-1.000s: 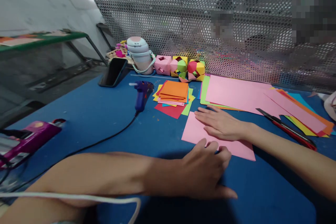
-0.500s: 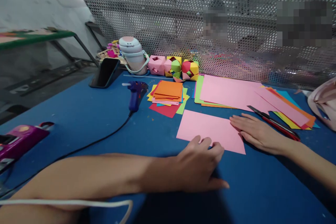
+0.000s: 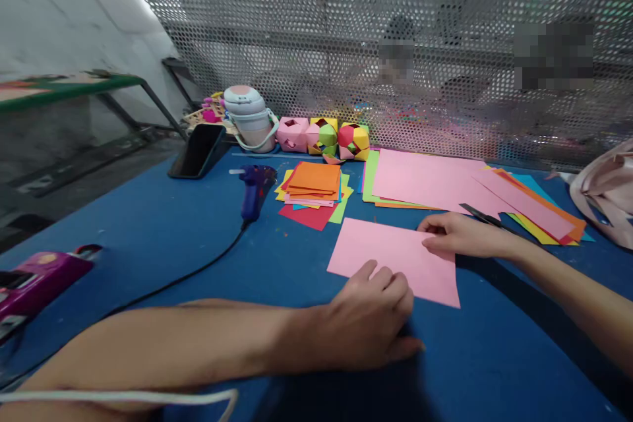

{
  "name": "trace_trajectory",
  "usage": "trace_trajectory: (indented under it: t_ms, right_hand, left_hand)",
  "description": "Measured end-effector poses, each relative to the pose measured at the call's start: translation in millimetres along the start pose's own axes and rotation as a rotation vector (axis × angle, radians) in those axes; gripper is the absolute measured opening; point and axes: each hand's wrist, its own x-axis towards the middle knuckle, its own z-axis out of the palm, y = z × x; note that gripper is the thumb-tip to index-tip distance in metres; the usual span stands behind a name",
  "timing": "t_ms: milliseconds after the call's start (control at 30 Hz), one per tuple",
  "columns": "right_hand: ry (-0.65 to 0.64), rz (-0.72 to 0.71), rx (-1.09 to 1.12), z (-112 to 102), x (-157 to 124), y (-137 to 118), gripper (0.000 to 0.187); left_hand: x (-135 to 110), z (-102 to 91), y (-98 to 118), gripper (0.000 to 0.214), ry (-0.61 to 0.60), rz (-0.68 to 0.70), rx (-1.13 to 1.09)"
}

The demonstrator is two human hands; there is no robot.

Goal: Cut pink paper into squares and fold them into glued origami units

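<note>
A sheet of pink paper (image 3: 380, 247) lies on the blue tabletop in front of me. My right hand (image 3: 452, 235) pinches its far edge near the right corner, thumb on top and fingers curled beneath. At the near edge rests my left hand (image 3: 370, 316), its fingers bent onto the sheet and its thumb stretched apart on the table. A utility knife (image 3: 482, 214) lies just beyond my right hand, its handle partly hidden by my wrist.
A blue glue gun (image 3: 252, 191) with a black cord stands left of a stack of small coloured squares (image 3: 314, 178). Behind are folded paper balls (image 3: 353, 142), a bottle (image 3: 251, 119) and a phone (image 3: 198, 151). Larger coloured sheets (image 3: 425, 175) lie at the back right, before a perforated metal panel (image 3: 297, 33).
My right hand has gone from lying flat on the pink paper to pinching its far edge. My left hand stays at the near edge. The view has tilted up slightly.
</note>
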Motion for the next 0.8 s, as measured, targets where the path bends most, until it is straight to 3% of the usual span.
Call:
trace_trajectory:
  t_ms: [100,267,333,433,567,667,800]
  right_hand:
    - [-0.003,0.053,0.225,-4.5,-2.6,1.2,0.019]
    - [0.341,0.235,0.839,13.5,-15.1,3.9,0.027]
    - [0.298,0.316,1.124,29.2,-19.8,-4.2,0.027]
    - [0.174,0.355,1.373,53.8,-22.5,-23.5,0.019]
    - [0.024,0.332,1.499,76.0,-19.6,-47.2,0.011]
    - [-0.063,0.341,1.494,81.7,-20.3,-57.2,0.017]
    - [-0.096,0.266,1.204,70.9,-33.1,-51.1,0.028]
  left_hand:
    - [-3.9,1.8,-2.2,0.043,0.147,0.096,0.047]
    - [-4.4,0.5,-5.9,0.030,0.341,0.146,0.095]
    - [-1.2,1.8,-7.7,0.027,0.339,0.090,0.113]
    - [3.5,6.8,-12.1,0.024,0.314,0.007,0.143]
    - [3.7,13.8,-25.7,0.014,0.319,-0.011,0.184]
    - [0.4,14.6,-39.5,0.013,0.296,0.005,0.205]
    - [-4.1,6.0,-51.5,0.015,0.157,-0.053,0.168]
